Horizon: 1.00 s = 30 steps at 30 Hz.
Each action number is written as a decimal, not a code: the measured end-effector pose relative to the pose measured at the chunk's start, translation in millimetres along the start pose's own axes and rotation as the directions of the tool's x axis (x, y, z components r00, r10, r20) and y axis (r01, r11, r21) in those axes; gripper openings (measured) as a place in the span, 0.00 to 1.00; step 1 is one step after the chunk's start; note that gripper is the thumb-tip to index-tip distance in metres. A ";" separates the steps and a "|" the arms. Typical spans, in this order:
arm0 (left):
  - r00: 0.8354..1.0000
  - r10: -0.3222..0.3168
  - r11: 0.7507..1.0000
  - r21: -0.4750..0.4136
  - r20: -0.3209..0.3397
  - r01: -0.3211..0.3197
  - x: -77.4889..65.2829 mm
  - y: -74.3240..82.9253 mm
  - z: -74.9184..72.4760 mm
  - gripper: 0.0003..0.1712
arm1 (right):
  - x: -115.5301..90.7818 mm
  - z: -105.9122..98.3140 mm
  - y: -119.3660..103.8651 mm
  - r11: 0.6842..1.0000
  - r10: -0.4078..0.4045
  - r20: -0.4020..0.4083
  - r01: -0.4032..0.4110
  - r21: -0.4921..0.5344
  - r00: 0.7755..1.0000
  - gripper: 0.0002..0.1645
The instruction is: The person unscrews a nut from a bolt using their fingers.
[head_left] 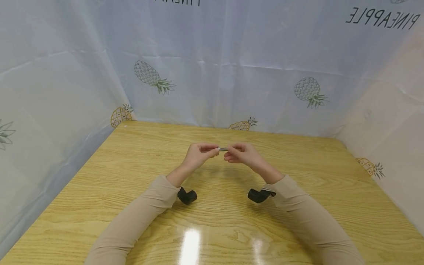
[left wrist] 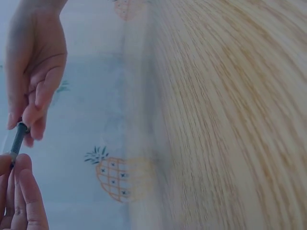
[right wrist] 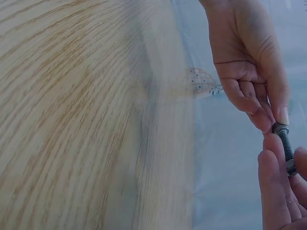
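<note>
A small metal bolt (head_left: 223, 149) spans the gap between the two hands, held above the table. My left hand (head_left: 198, 155) pinches one end of it between thumb and fingers. At the other end, my right hand (head_left: 246, 156) pinches it the same way. The right wrist view shows the threaded shank of the bolt (right wrist: 286, 143), with a ring-like piece at the left hand's fingertips and a hex-shaped piece by the right hand's fingers (right wrist: 273, 191). In the left wrist view the bolt (left wrist: 17, 139) is partly covered by fingertips.
Below the hands lies a wood-grain table (head_left: 218, 228). A pale curtain (head_left: 212, 73) printed with pineapples hangs behind it and along both sides. Black curved pieces stick out at the left cuff (head_left: 187, 196) and at the right cuff (head_left: 259, 195).
</note>
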<state>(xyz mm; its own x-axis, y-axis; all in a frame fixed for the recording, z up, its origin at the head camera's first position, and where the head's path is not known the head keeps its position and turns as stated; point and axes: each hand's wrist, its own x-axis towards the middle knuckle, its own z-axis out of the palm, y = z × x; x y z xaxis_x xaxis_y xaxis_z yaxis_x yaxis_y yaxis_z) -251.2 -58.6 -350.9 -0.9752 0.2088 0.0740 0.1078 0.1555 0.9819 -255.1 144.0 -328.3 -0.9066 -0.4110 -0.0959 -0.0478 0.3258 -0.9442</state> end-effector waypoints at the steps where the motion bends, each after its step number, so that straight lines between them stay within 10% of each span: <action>1: 1.000 -0.002 1.000 -0.001 -0.001 0.002 0.0 0.1 0.0 0.18 | -0.6 -0.3 0.0 1.000 -0.016 0.002 0.016 0.003 1.000 0.23; 30: 1.000 0.010 1.000 -0.004 0.012 -0.009 0.5 -1.1 -0.2 0.17 | -3.2 1.3 -2.0 0.998 -0.033 -0.065 0.030 -0.053 0.997 0.20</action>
<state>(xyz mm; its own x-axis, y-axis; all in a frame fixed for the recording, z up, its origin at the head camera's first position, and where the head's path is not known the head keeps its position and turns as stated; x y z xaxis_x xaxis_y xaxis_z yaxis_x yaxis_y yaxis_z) -251.8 -58.9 -351.9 -0.9718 0.2216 0.0812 0.1162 0.1496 0.9819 -251.6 143.6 -326.5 -0.9298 -0.3655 -0.0439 -0.0970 0.3583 -0.9285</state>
